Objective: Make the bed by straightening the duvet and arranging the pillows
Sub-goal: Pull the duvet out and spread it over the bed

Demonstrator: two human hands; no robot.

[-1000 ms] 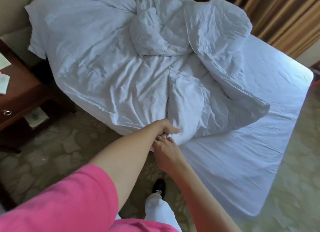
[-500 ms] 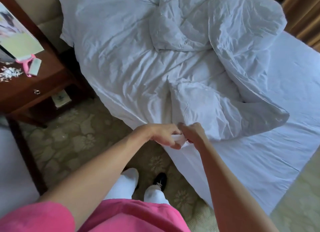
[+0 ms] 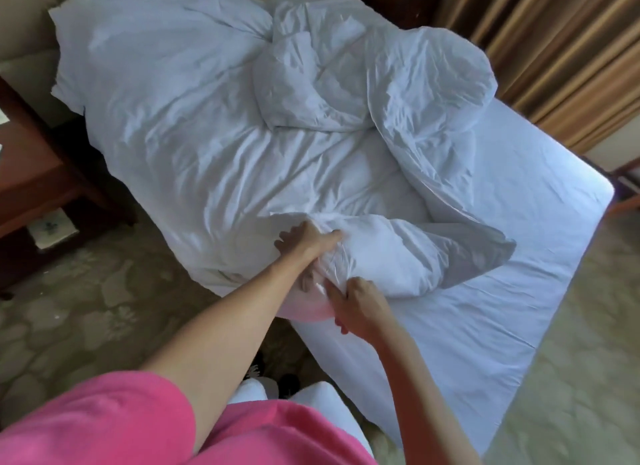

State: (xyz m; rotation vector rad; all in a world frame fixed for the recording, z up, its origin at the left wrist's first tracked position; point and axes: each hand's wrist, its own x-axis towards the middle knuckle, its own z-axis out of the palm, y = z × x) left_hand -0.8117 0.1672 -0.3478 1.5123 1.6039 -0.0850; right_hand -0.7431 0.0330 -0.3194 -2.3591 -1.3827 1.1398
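Gripping the bunched corner of the duvet (image 3: 263, 159) at the bed's (image 3: 519, 256) near edge, my right hand (image 3: 360, 312) pinches a fold; my left hand (image 3: 304, 242), fingers spread and straight, presses the fabric just beyond. The duvet heaps toward the headboard end, so I judge the pull runs toward the bare foot, right hand nearer.
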